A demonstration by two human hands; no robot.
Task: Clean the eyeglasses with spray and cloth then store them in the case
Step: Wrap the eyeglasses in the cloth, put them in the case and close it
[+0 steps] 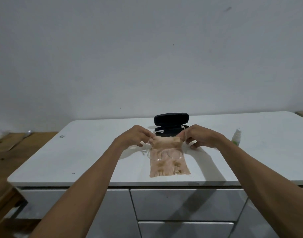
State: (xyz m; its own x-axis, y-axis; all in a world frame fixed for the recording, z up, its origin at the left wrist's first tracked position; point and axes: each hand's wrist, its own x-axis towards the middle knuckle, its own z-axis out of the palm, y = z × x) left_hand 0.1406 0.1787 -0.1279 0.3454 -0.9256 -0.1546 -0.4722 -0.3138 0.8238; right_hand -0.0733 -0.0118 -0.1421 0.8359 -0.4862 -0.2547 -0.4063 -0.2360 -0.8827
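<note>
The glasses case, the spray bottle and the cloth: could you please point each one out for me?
glasses case [171, 118], head view, on its raised lid.
spray bottle [236, 137], head view, on its body.
cloth [169, 166], head view, on its flat lower part.

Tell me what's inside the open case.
The case stands open behind the hands, its lid up. Only dark lining shows. The glasses are outside it, on the cloth. The hands cover its front edge.
</note>
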